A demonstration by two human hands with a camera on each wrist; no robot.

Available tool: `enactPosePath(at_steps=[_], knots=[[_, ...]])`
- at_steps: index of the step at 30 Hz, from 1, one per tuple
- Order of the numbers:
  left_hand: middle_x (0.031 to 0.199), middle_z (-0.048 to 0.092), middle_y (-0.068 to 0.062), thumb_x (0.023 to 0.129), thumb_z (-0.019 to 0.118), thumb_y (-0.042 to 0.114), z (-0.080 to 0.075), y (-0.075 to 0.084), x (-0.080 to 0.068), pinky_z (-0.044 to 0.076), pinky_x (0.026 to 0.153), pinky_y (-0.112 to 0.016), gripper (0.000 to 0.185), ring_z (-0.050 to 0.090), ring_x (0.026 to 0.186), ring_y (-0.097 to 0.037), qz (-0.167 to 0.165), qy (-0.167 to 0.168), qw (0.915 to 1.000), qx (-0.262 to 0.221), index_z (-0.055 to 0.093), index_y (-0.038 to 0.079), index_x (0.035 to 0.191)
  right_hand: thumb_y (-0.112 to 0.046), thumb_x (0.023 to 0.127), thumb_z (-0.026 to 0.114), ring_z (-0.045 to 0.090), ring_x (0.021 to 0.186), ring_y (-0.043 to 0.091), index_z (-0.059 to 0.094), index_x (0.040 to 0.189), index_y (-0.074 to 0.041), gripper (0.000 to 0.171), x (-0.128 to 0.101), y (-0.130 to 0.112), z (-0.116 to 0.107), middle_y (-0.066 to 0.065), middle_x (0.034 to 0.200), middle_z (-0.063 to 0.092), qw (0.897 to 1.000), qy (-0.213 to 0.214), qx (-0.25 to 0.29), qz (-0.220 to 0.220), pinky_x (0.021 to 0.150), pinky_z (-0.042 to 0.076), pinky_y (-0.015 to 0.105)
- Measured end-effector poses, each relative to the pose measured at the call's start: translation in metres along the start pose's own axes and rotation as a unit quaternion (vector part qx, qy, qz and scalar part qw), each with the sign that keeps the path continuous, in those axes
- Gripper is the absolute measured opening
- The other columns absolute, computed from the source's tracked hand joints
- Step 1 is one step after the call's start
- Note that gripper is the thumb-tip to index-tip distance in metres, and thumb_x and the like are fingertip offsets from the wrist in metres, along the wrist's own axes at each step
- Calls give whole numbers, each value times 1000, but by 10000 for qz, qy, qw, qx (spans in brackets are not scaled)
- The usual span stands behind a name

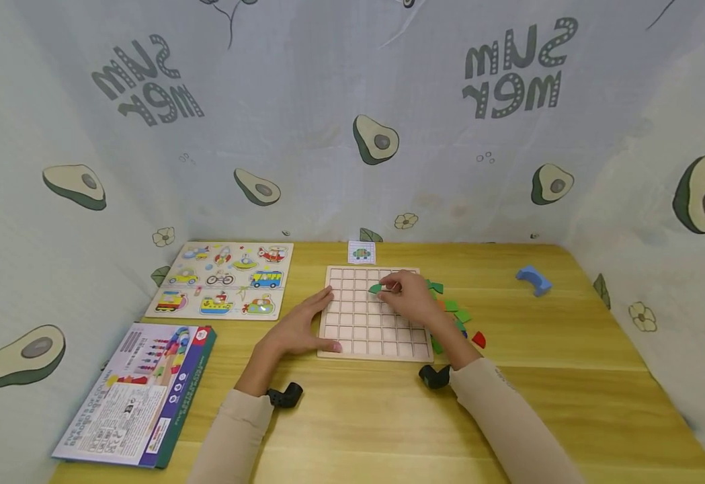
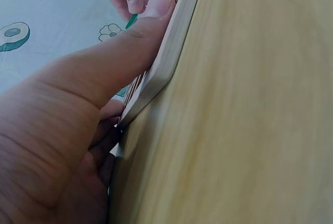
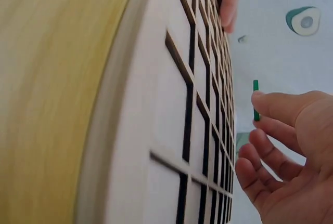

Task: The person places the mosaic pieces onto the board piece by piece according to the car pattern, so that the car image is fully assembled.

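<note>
table (image 1: 570, 396): light wood, plain grain
vehicle puzzle (image 1: 224, 279): flat on table, far left
box (image 1: 140, 393): printed, lying near left front edge
blue block (image 1: 533, 279): alone, far right (arch-shaped)
pattern card (image 1: 361, 253): small, near the backdrop
backdrop (image 1: 304, 121): avocado print cloth, wraps three sides

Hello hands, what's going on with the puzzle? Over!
Left hand steadies the pale wooden grid board at its left edge. Right hand pinches a small green wooden piece over the grid. Squares below bare, nothing blocking.
</note>
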State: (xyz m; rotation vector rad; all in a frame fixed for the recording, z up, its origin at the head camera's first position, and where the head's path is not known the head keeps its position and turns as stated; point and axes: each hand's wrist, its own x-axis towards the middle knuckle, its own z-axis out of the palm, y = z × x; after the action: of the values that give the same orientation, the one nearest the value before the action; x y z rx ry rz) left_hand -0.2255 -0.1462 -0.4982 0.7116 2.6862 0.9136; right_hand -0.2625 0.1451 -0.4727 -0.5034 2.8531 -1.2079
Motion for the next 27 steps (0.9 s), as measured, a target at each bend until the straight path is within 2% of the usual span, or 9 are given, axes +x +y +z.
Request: enactPosePath(at_steps=[8, 15, 27], knots=[[174, 15, 1, 79, 84, 58, 1, -2, 1, 26, 128, -52, 113, 17, 160, -28, 5, -60, 10000, -67, 25, 14, 165, -21, 97, 73, 55, 87, 20, 75, 121, -6, 29, 7, -11, 18, 9, 104, 67, 9990, -253, -25, 378, 77, 49, 32], [175, 12, 5, 83, 77, 65, 4, -1, 4, 25, 129, -49, 110, 15, 161, -24, -113, -60, 9998, 160, 21, 19, 166, -22, 95, 75, 56, 88, 21, 76, 120, -7, 29, 10, -11, 25, 9, 105, 68, 9987, -161, -155, 447, 77, 49, 33], [175, 12, 3, 79, 82, 63, 6, -1, 5, 24, 129, -50, 116, 16, 161, -26, -93, -3, 9996, 265, 21, 15, 166, -25, 94, 75, 59, 93, 21, 78, 119, -10, 30, 14, -11, 31, 9, 106, 69, 9983, -168, -283, 478, 82, 51, 37]])
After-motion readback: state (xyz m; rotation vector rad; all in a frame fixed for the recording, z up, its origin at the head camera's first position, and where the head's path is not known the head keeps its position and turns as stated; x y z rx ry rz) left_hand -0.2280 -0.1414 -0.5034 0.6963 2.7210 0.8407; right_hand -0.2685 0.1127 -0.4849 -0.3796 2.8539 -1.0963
